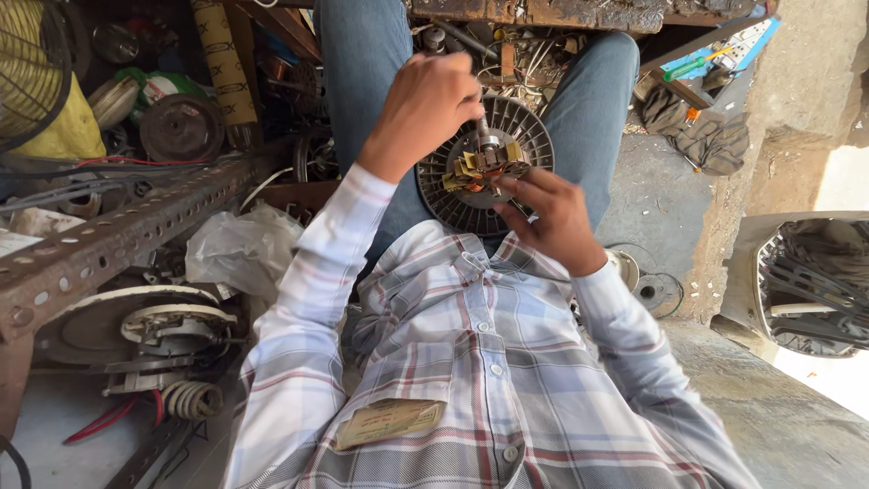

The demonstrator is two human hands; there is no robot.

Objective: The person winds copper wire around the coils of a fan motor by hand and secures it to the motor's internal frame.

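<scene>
Cluttered workshop floor | right hand (552, 217) steadied round grey motor stator with copper windings (484, 165) on lap | left hand (425, 109) fisted, probably gripping a thin metal tool (482, 127) | windings not yet removed.

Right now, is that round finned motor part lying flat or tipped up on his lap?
Tipped up. The round finned part leans between the knees, its face toward the camera, steadied by the right hand.

A rusty perforated angle-iron rail (118, 237) crosses the left of the frame above a cluttered heap of metal discs, coils and a crumpled plastic bag (240, 249), while a bare concrete floor (656, 204) and rough concrete wall (797, 81) fill the right, where bright daylight spills in at the far-right edge.
</scene>
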